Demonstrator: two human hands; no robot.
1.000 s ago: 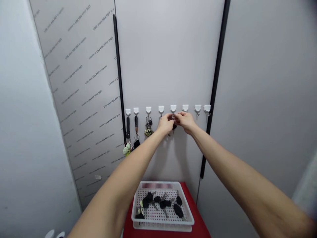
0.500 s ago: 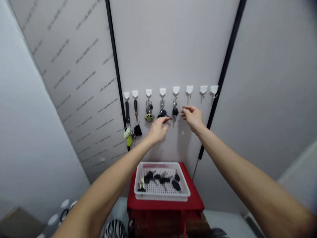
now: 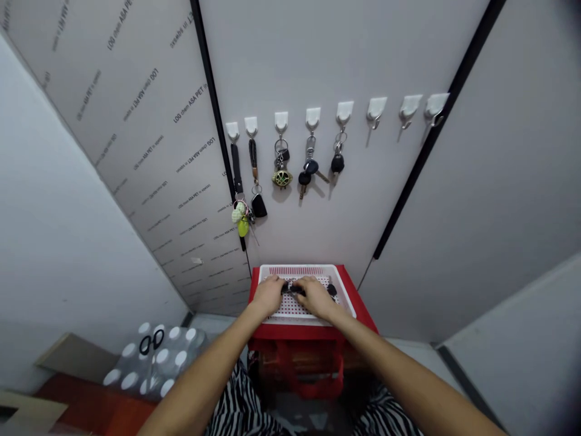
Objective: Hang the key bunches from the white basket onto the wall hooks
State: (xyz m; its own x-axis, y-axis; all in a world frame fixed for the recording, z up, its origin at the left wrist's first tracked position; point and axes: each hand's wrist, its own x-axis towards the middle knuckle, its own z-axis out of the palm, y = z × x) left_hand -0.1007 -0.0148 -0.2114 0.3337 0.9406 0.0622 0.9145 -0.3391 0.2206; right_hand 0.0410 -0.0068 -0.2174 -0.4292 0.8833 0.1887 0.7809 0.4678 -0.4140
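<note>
Both my hands are down in a white plastic basket (image 3: pixel 272 268) with a pierced floor. My left hand (image 3: pixel 269 295) has its curled fingertips on black-headed keys (image 3: pixel 290 288) near the middle. From the other side, my right hand (image 3: pixel 316 297) bends its fingers and thumb onto the same keys. Finger overlap hides how many keys each hand grips. A separate black key (image 3: pixel 332 289) lies by the basket's right wall. Above, on the wall hooks, hang two black-headed keys on a clip (image 3: pixel 309 169), a single black key (image 3: pixel 337 162) and a bronze-coloured round keyring charm (image 3: pixel 282 178).
Three white hooks at the right, one of them this hook (image 3: pixel 376 109), hold nothing. A black strap with green charms (image 3: pixel 241 221) and a braided strap with a black fob (image 3: pixel 259 206) hang left. The basket stands on a red bag (image 3: pixel 358 312). Scissors (image 3: pixel 152 342) lie on white-capped bottles (image 3: pixel 129 380).
Both hands have dropped from the hanging keys into the basket. Two keys now hang from the fourth hook's clip, free of my hands. The view has tilted down.
</note>
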